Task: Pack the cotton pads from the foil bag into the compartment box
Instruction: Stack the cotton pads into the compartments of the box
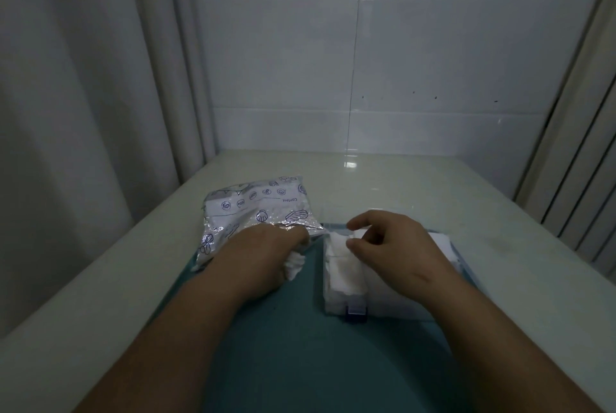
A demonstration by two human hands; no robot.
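Observation:
A crinkled silver foil bag with blue drawings lies on the counter at centre left. My left hand sits at the bag's near edge and grips a wad of white cotton pads. To the right stands the clear compartment box, its left compartment filled with stacked cotton pads. My right hand hovers over the box, thumb and fingers pinching the top pad at the far end of that compartment. My right hand hides the box's right side.
A teal mat lies under the box and my forearms on a pale counter. A tiled wall stands behind, a curtain hangs at the left, and a window frame rises at the right.

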